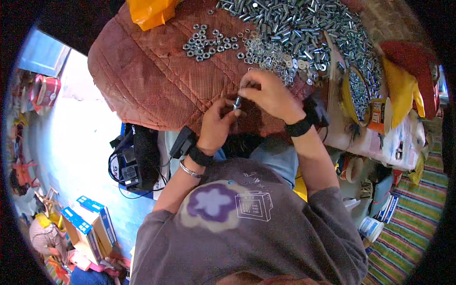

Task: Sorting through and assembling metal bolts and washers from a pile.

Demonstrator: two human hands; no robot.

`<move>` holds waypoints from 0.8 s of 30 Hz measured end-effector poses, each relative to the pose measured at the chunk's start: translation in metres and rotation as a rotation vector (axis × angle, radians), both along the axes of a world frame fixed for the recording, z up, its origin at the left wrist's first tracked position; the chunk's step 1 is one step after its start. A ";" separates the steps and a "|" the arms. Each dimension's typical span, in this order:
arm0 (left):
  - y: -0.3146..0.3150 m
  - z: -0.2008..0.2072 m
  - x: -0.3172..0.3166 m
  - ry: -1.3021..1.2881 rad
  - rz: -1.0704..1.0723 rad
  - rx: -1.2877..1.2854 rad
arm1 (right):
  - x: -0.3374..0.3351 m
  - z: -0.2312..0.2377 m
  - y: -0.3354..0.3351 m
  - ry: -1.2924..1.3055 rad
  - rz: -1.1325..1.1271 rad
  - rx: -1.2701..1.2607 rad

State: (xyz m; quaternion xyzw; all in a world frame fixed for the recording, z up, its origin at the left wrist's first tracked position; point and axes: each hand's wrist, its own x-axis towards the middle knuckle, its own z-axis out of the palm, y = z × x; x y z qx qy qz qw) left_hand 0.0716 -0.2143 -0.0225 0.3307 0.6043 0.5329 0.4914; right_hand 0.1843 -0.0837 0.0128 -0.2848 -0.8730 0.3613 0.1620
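My left hand (216, 124) pinches a short silver bolt (237, 102) between thumb and fingers, its shank pointing up. A wider ring-like part shows low on the bolt, but I cannot tell whether it is a nut or a washer. Just above the bolt's tip, my right hand (271, 94) has its thumb and forefinger closed together; whatever they hold is too small to make out. Beyond the hands, loose hex nuts (205, 43) lie on a red-brown quilted cloth (142, 71). Shiny washers (266, 53) are scattered to their right, beside a large heap of bolts (297, 23).
A yellow-rimmed bowl of small metal parts (348, 95) and an orange-and-white tub (381, 114) stand at right. An orange bag (147, 13) lies at the far edge. Black devices with cables (130, 166) sit low left, near an opened carton (90, 228). Another person (47, 240) is at lower left.
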 end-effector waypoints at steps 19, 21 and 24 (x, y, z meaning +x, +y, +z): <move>0.002 -0.002 -0.006 0.344 0.050 0.127 | -0.003 0.002 0.010 0.052 -0.069 -0.172; 0.003 -0.004 -0.005 0.113 0.072 0.122 | -0.011 0.006 0.017 0.068 -0.273 0.038; 0.002 -0.017 -0.007 0.113 0.088 0.167 | -0.028 -0.003 0.028 0.039 -0.287 0.413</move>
